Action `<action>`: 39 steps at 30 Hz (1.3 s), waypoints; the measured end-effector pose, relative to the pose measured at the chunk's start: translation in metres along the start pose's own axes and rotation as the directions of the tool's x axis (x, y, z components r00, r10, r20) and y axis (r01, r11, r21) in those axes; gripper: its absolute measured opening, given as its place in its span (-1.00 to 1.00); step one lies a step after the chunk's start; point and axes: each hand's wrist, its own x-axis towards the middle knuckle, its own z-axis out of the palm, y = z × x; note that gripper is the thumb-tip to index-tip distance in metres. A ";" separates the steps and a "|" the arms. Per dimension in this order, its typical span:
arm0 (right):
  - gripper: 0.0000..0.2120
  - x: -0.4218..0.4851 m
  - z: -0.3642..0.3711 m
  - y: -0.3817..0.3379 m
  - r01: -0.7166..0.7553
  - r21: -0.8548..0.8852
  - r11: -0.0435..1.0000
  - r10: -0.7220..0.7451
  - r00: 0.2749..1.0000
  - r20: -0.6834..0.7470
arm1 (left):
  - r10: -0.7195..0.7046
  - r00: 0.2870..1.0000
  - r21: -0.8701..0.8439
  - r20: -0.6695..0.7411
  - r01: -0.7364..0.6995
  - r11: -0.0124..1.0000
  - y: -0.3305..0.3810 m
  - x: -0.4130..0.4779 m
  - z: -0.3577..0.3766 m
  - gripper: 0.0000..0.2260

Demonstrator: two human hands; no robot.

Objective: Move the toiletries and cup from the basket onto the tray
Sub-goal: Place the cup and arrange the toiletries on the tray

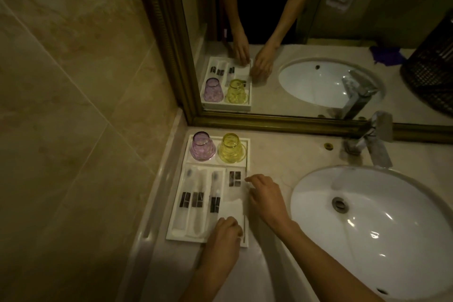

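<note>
Here a white tray sits on the marble bench in the left corner, against the wall and just near of the gilt-framed mirror. In its far compartment two cups stand upside down side by side: a purple cup on the left and a yellow cup on the right. The near compartments hold wrapped toothbrushes lying lengthwise on the left and a flat clear sachet with a dark label at the right.

The left hand rests over the near right corner of the tray, its fingers curled down on a white packet; whether they pinch it cannot be told. The right hand lies at the tray's right edge, fingers loosely spread, the fingertips touching the sachet's right edge without clearly gripping it.

To the right an oval white sink is set in the bench, with a chrome tap at its far side. A dark woven basket shows at the far right, seen in the mirror.
</note>
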 end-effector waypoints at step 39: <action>-0.51 0.155 -0.047 -0.067 -0.022 -0.259 0.966 0.085 0.968 0.235 | -0.247 0.961 0.364 0.129 0.186 0.913 -0.017 0.005 -0.036 -0.40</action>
